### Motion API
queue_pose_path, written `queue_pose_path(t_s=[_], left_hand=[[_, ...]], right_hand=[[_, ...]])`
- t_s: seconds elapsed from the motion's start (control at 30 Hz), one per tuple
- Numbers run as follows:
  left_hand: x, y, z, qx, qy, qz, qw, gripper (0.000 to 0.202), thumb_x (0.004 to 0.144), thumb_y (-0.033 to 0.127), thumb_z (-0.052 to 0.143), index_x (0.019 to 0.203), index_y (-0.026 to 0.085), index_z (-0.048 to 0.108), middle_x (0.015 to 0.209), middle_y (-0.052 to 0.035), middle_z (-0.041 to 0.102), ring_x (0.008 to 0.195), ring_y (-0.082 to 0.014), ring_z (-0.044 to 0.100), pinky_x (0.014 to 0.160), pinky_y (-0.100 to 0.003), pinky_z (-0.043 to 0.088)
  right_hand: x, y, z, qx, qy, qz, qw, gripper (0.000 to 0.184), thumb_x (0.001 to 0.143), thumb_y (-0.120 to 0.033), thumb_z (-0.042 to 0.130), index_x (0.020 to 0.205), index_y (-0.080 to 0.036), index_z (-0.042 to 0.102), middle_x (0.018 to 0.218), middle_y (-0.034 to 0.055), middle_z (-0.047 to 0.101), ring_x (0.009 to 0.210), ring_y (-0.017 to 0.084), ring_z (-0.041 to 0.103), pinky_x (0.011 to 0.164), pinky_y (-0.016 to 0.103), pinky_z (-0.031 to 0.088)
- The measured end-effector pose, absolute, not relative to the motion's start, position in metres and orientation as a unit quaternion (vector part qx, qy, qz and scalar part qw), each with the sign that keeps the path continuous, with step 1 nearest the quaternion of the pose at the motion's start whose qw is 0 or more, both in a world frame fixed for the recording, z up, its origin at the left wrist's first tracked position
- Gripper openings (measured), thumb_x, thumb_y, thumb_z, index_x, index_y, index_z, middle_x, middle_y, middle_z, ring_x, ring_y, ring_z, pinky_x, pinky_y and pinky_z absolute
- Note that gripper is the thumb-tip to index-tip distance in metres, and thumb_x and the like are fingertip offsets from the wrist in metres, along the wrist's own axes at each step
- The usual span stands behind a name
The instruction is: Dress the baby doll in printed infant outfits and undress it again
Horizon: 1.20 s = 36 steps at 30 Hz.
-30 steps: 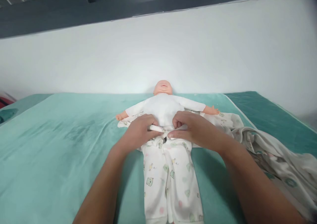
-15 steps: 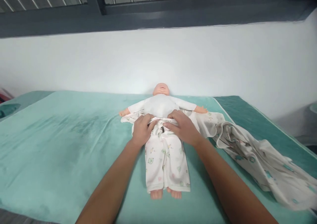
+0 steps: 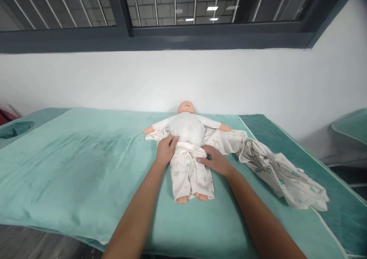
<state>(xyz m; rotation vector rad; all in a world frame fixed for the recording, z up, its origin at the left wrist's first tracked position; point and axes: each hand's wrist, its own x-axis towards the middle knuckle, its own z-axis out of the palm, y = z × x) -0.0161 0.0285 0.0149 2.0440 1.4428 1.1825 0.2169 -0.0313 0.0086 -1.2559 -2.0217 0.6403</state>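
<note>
A doll (image 3: 187, 128) lies on its back, arms spread, with a white body and sleeves. Its legs are in white printed pants (image 3: 191, 171), and both feet stick out at the hems. My left hand (image 3: 166, 149) is closed on the waistband at the left hip, the thumb along its top edge. At the opposite hip my right hand (image 3: 215, 160) grips the waistband's side, its thumb lying over the front of the cloth. A tied drawstring shows at the middle of the waist. Printed white cloth (image 3: 225, 140) lies beneath the doll, partly hidden by it.
A crumpled white cloth with green prints (image 3: 286, 178) trails to the right. Everything rests on a green padded cover (image 3: 86, 175), against a white wall (image 3: 129, 79) under a barred window (image 3: 183, 7). At far right stands another green surface (image 3: 351, 125).
My hands have moved apart from the front of the waistband to its two sides. The waistband now lies lower, baring more of the doll's white belly. The view has tilted up.
</note>
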Motion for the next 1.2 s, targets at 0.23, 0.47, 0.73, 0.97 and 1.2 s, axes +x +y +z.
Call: queue_pose_path(t_s=[0.23, 0.47, 0.73, 0.97, 1.2], left_hand=[[-0.021, -0.01, 0.015, 0.704, 0.512, 0.432, 0.235, 0.035, 0.092, 0.047, 0.045, 0.071, 0.019, 0.052, 0.064, 0.0025, 0.053, 0.064, -0.0128, 0.047, 0.064, -0.026, 0.037], [-0.023, -0.046, 0.01, 0.669, 0.504, 0.473, 0.274, 0.032, 0.091, 0.046, 0.047, 0.074, 0.02, 0.05, 0.068, 0.0031, 0.05, 0.067, -0.0125, 0.046, 0.066, -0.025, 0.039], [-0.022, -0.048, 0.007, 0.685, 0.517, 0.436, 0.269, 0.026, 0.09, 0.045, 0.049, 0.082, 0.02, 0.053, 0.076, 0.0011, 0.057, 0.071, -0.0137, 0.05, 0.068, -0.025, 0.04], [-0.024, -0.043, -0.002, 0.704, 0.532, 0.41, 0.232, 0.017, 0.088, 0.037, 0.051, 0.087, 0.021, 0.055, 0.083, -0.0008, 0.063, 0.076, -0.0156, 0.055, 0.07, -0.027, 0.04], [-0.023, -0.042, 0.0, 0.699, 0.531, 0.417, 0.236, 0.019, 0.088, 0.038, 0.053, 0.085, 0.02, 0.057, 0.082, -0.0007, 0.064, 0.074, -0.0147, 0.055, 0.068, -0.026, 0.04]], right_hand=[[0.206, -0.034, -0.005, -0.549, -0.753, 0.125, 0.341, 0.035, 0.083, -0.052, 0.059, 0.072, -0.019, 0.053, 0.075, 0.001, 0.057, 0.077, 0.017, 0.051, 0.071, 0.028, 0.035], [0.19, -0.042, -0.008, -0.582, -0.704, 0.028, 0.405, 0.013, 0.084, -0.027, 0.048, 0.075, -0.021, 0.054, 0.08, 0.0027, 0.059, 0.079, 0.016, 0.054, 0.068, 0.025, 0.036], [0.194, -0.043, 0.004, -0.575, -0.667, 0.164, 0.444, 0.032, 0.088, -0.05, 0.05, 0.082, -0.019, 0.057, 0.079, 0.0009, 0.061, 0.076, 0.015, 0.053, 0.072, 0.027, 0.038], [0.19, -0.077, 0.003, -0.566, -0.68, 0.188, 0.427, 0.046, 0.089, -0.055, 0.048, 0.062, -0.019, 0.043, 0.057, -0.0031, 0.044, 0.058, 0.011, 0.04, 0.059, 0.026, 0.03], [0.18, -0.1, -0.001, -0.565, -0.654, 0.22, 0.453, 0.04, 0.091, -0.052, 0.048, 0.068, -0.019, 0.047, 0.063, -0.0016, 0.05, 0.062, 0.012, 0.045, 0.059, 0.024, 0.034]])
